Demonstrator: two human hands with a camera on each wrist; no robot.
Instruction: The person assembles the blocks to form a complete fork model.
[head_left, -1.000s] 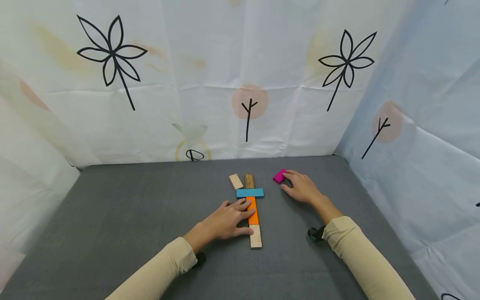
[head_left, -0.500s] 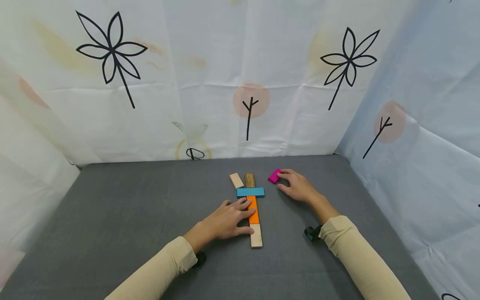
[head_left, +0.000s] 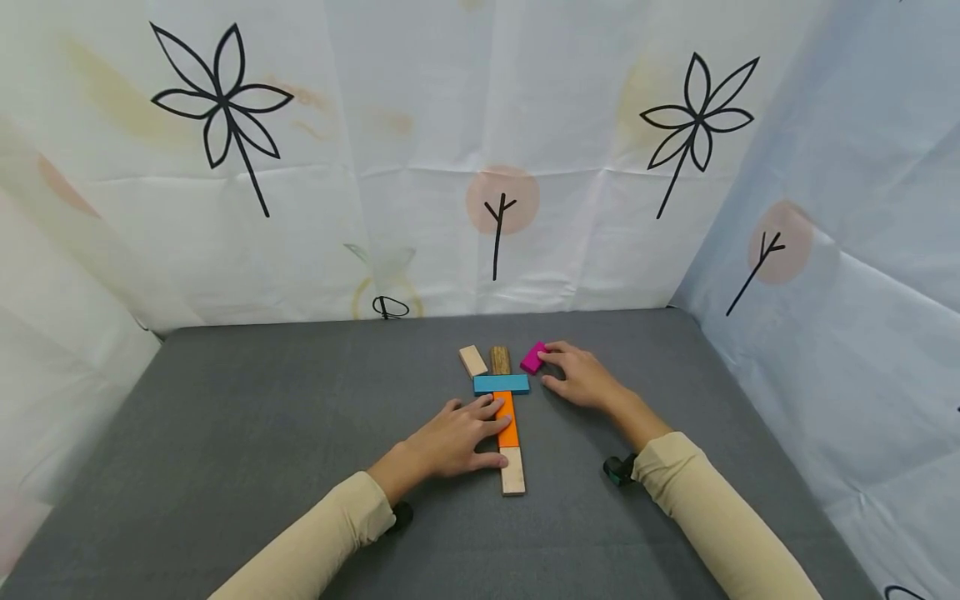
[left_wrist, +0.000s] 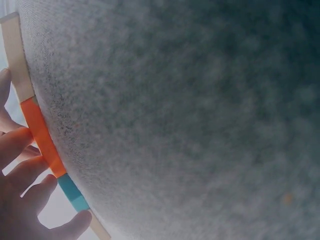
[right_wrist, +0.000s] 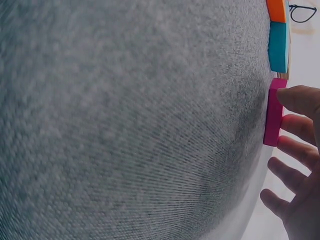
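Observation:
My left hand [head_left: 483, 433] lies flat, its fingers resting on an orange block [head_left: 508, 427] in a line of blocks on the grey mat [head_left: 262, 417]. A pale wood block [head_left: 513, 478] lies at the near end. A blue block [head_left: 501, 384] lies crosswise at the far end, with a dark wood block [head_left: 499, 360] beyond it. My right hand [head_left: 558, 367] touches a magenta block [head_left: 534, 357] with straight fingers, just right of the dark wood block. The right wrist view shows the magenta block [right_wrist: 274, 112] against the fingertips [right_wrist: 295, 122].
A second pale wood block [head_left: 472, 361] lies tilted left of the dark one. Printed fabric walls [head_left: 495, 208] close in the mat at the back and both sides. Bare mat stretches to the left and toward me.
My right hand has slid the magenta block leftward, close to the dark wood block. My left hand and the line of blocks have stayed put.

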